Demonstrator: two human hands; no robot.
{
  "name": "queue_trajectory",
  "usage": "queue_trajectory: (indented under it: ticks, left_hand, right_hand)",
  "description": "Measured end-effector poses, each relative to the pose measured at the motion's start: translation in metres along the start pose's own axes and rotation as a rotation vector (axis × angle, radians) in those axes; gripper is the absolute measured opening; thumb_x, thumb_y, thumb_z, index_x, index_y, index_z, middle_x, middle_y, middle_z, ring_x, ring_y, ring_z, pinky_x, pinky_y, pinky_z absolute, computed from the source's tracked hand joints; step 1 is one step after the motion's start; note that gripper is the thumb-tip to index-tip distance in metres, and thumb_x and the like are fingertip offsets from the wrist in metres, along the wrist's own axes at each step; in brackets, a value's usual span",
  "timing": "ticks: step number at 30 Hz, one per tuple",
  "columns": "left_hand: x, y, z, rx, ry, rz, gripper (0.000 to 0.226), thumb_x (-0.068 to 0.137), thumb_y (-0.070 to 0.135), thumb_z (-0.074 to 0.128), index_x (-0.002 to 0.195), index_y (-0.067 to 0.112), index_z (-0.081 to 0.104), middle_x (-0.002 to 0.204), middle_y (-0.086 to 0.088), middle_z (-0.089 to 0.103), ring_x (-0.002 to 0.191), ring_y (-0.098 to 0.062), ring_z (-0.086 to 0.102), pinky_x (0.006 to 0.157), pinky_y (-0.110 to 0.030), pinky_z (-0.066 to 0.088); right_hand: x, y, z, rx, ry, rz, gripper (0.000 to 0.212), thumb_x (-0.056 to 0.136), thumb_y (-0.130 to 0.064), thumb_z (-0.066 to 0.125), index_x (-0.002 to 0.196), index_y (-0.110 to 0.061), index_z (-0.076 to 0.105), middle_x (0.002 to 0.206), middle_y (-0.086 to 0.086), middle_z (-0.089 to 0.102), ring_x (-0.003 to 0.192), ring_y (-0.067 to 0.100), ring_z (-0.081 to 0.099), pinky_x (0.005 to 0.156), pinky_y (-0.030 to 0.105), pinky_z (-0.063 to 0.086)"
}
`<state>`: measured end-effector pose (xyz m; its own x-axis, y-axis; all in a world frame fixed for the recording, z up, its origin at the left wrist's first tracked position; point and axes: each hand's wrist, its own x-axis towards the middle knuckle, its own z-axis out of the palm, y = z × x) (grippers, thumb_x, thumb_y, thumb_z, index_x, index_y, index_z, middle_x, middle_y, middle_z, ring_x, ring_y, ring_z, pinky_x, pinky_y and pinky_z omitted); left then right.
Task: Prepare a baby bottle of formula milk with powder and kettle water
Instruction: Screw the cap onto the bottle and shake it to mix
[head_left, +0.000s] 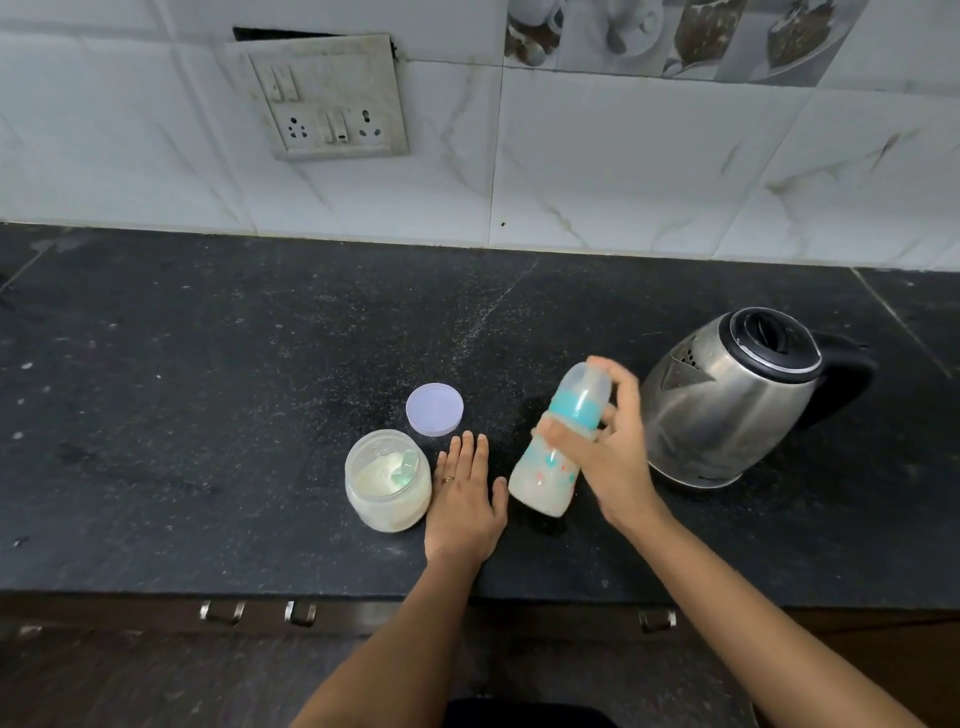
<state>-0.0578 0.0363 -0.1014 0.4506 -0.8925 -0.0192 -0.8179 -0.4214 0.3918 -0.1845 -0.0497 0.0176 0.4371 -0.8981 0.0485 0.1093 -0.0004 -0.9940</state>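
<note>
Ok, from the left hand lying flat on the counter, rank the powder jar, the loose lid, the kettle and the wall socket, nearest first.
1. Jar, right beside the left hand, on its left.
2. Lid, just beyond the fingertips.
3. Kettle, far right, past the bottle held in the right hand.
4. Socket, up on the wall.

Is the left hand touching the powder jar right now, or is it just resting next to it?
Cannot tell. In the head view the left hand lies flat on the counter right beside the powder jar, with no clear gap or contact visible.
</note>
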Motion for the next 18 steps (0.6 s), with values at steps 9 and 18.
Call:
queue_trajectory:
  ticks: [9,18]
  left_hand:
    - [-0.001,0.000,-0.001,-0.009,0.018,0.011,0.078,0.084,0.048,0.001,0.153,0.014,0.012,0.161,-0.004,0.008,0.148,-0.015,-0.002,0.113,-0.026,-0.017]
    - [0.000,-0.002,0.001,-0.002,0.009,0.011,0.066,0.095,0.043,0.017,0.153,0.014,0.007,0.162,-0.004,0.003,0.148,-0.015,-0.005,0.114,-0.028,-0.016]
  right_hand:
    - [0.000,0.000,0.003,-0.047,0.007,-0.007,0.073,0.068,-0.011,0.081,0.126,-0.033,0.044,0.117,0.006,0.057,0.097,0.025,0.065,0.078,0.044,0.059]
    - [-0.008,0.003,0.007,-0.110,-0.020,-0.025,0.072,0.071,-0.006,0.083,0.123,-0.038,0.045,0.114,0.002,0.059,0.095,0.017,0.066,0.074,0.035,0.059]
